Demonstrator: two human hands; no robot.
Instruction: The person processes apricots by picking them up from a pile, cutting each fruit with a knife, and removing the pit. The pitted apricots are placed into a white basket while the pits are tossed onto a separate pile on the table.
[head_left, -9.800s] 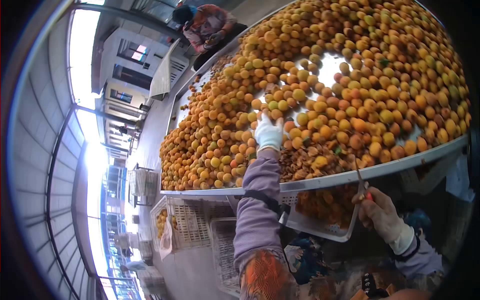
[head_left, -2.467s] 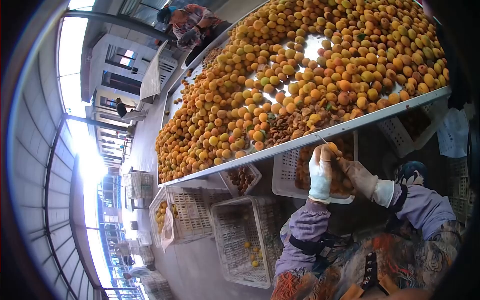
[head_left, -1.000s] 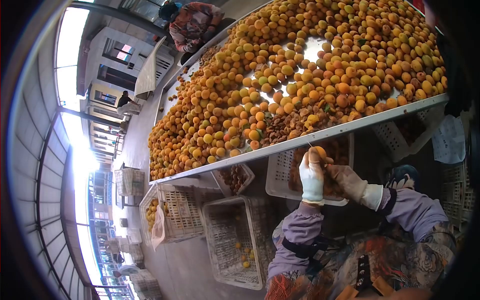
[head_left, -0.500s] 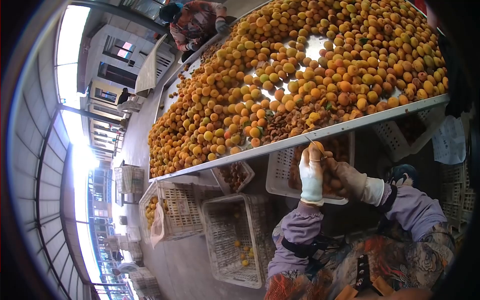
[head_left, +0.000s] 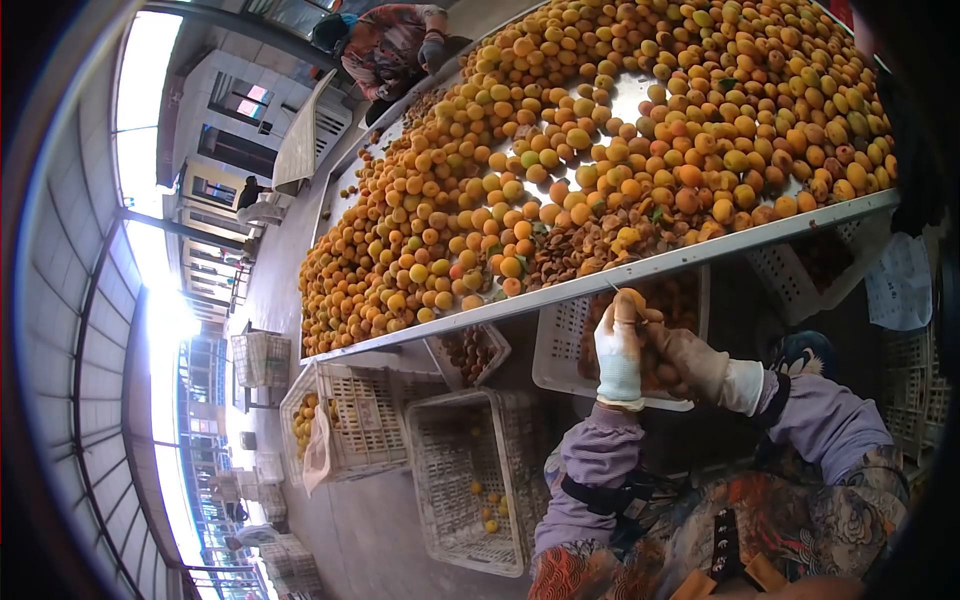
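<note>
My left hand (head_left: pixel 619 352), in a white glove with stained fingers, is closed on an apricot (head_left: pixel 630 297) just below the table's metal edge. A thin pointed blade (head_left: pixel 613 286) juts up past the fruit. Beside it, my right hand (head_left: pixel 692 362), in a brownish stained glove, has its fingers closed and pressed in against the left. What the right fingers grip is hidden. Beneath both hands a white crate (head_left: pixel 556 350) holds brownish fruit pieces. Dark apricot pieces (head_left: pixel 575 250) lie heaped on the table just beyond the edge.
Whole apricots (head_left: pixel 430 215) cover the metal table, whose raised rim (head_left: pixel 740 240) runs before me. Below stand a large crate (head_left: pixel 420 480) with several apricots, a crate with a bag (head_left: pixel 318 450), and a smaller crate (head_left: pixel 500 355). Another person (head_left: pixel 385 50) works at the far side.
Both hands have shifted slightly left and down, staying together. Less of the blade shows above the fruit. The person across the table has moved a little.
</note>
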